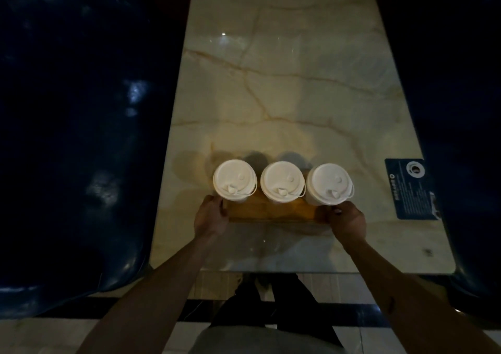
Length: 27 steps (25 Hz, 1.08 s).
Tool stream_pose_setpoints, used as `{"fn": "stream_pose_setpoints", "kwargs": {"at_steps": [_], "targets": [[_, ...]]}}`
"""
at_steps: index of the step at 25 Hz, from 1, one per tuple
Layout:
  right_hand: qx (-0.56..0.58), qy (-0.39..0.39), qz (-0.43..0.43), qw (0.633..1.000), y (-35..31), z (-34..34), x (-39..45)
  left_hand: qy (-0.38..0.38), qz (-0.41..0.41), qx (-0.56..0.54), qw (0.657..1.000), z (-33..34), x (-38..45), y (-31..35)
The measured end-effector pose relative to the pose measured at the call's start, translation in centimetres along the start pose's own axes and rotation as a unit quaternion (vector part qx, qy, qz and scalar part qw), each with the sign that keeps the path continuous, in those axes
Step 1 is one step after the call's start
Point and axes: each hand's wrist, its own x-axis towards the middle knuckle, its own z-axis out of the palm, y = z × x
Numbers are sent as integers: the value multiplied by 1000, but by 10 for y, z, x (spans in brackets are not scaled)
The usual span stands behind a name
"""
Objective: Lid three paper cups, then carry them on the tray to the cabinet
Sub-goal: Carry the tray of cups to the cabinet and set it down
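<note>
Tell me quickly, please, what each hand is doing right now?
Left hand: closed on the brown wooden tray's left end.
Right hand: closed on its right end.

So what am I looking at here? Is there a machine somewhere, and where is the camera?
There is no machine. A person wears a camera on the head, looking down, so you see their own two bare arms. On the marble table lies a wooden tray with three white paper cups in a row, each with its lid on. The left hand takes the tray's left end and the right hand its right end. A dark blue card lies near the table's right edge, and dark blue seats stand on both sides.
</note>
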Motion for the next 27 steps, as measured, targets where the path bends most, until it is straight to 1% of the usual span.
{"fn": "stream_pose_setpoints", "kwargs": {"at_steps": [4, 7, 13, 17, 22, 27], "targets": [[36, -3, 23, 999, -6, -1, -3, 12, -39, -1, 999, -1, -4, 5], [41, -28, 19, 999, -10, -6, -2, 0, -36, -4, 999, -4, -5, 6], [69, -34, 25, 997, -22, -12, -10, 5, -20, 13, 1000, -20, -9, 7], [74, -33, 15, 997, -32, -15, -17, 23, -23, -7, 999, -34, -9, 4], [75, -12, -12, 997, -50, -21, -31, 39, -1, -55, 998, -55, -14, -6], [76, -23, -28, 996, -66, -30, -44, 61, 7, -120, 991, -74, -25, -16]]}}
